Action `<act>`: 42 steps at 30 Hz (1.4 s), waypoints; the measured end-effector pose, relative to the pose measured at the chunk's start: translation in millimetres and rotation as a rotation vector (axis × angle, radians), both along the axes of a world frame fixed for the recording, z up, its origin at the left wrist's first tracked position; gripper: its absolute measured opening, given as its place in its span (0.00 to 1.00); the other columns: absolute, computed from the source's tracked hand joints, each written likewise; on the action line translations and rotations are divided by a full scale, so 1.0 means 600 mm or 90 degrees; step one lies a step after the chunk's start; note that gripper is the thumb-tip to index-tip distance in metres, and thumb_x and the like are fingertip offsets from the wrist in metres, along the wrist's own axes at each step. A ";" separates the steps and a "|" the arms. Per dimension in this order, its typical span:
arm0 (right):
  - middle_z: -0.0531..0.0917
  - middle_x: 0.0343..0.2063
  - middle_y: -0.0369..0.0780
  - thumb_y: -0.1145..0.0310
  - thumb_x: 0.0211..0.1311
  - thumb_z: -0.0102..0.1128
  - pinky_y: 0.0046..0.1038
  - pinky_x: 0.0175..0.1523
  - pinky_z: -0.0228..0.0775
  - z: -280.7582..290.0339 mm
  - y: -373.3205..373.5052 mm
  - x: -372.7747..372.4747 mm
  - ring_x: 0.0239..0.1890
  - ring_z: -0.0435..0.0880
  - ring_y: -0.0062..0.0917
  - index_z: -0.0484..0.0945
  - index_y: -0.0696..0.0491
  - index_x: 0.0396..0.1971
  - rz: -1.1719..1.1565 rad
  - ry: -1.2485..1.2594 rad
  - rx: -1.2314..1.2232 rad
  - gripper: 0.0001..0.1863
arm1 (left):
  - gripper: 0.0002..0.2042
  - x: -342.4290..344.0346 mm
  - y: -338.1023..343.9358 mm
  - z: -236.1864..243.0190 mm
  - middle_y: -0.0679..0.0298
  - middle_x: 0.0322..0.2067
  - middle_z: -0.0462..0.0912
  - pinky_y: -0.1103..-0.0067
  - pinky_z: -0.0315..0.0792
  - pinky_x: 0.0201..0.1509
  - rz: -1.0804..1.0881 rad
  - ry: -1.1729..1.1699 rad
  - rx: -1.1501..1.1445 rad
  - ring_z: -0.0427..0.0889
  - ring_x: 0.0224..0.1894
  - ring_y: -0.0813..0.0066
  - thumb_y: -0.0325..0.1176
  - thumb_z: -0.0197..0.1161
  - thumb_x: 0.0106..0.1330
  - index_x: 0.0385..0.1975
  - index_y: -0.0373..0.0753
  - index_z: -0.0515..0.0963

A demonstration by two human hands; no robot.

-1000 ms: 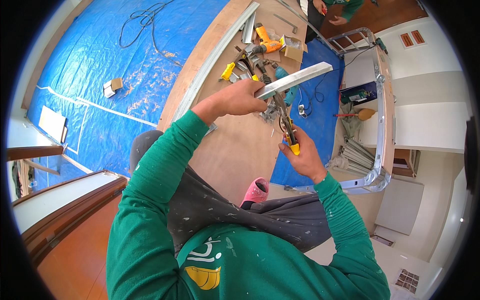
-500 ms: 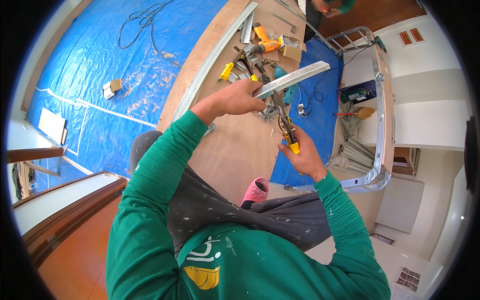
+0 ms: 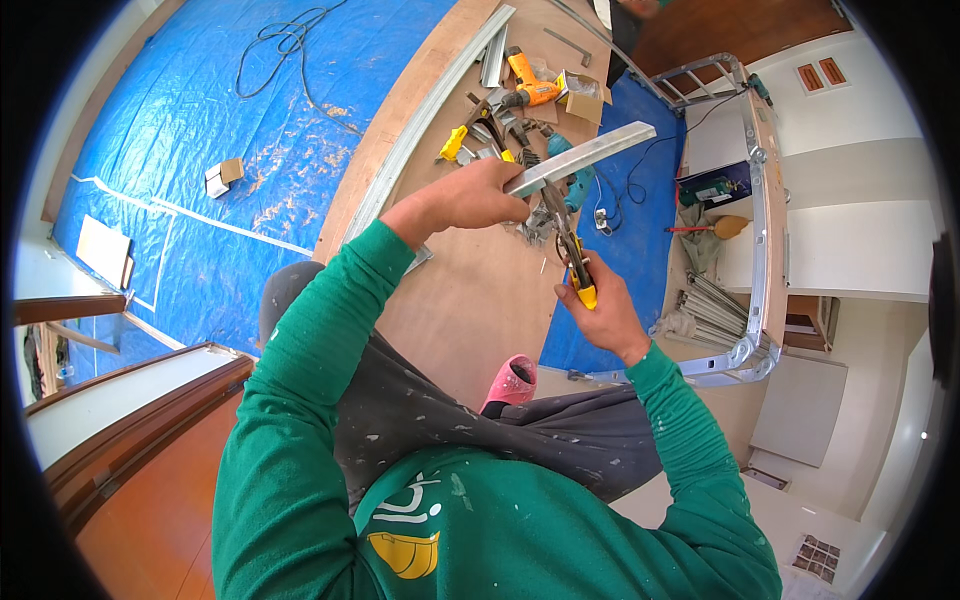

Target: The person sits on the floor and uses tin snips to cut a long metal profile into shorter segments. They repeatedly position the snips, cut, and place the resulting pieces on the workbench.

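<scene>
My left hand (image 3: 475, 195) is closed on the near end of a short metal profile (image 3: 590, 157), which slants up to the right. In my right hand (image 3: 608, 315) I grip yellow-handled tin snips (image 3: 574, 262), my fingers wrapped round the handles. The snips' jaws reach up to the profile close to my left hand; whether the blades bite into the metal I cannot tell. Beyond my hands, on a plywood sheet, lie an orange cordless drill (image 3: 532, 82), a teal power tool (image 3: 570, 170) and a yellow-handled tool (image 3: 454, 143).
Long metal profiles (image 3: 440, 110) lie along the plywood sheet (image 3: 460, 300). Blue sheeting (image 3: 330, 170) covers the floor, with a black cable (image 3: 290, 40) and a small box (image 3: 224, 177) on it. A metal-framed work platform (image 3: 765, 230) stands at the right. Another person (image 3: 628, 22) is at the far edge.
The profile and the snips have shifted only slightly. At the far edge, the other person's hand has moved up, mostly out of view.
</scene>
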State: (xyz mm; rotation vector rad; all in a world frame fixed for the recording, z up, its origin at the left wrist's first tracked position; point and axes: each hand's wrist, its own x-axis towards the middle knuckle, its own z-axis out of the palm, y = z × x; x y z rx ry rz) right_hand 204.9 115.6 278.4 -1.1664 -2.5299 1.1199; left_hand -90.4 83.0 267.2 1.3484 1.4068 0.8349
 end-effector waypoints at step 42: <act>0.84 0.28 0.51 0.62 0.69 0.71 0.41 0.37 0.74 -0.008 -0.002 -0.006 0.31 0.85 0.49 0.76 0.61 0.46 0.010 -0.011 0.029 0.19 | 0.13 -0.003 0.000 -0.021 0.62 0.31 0.83 0.71 0.74 0.38 -0.013 0.040 0.018 0.82 0.34 0.74 0.36 0.65 0.63 0.41 0.35 0.84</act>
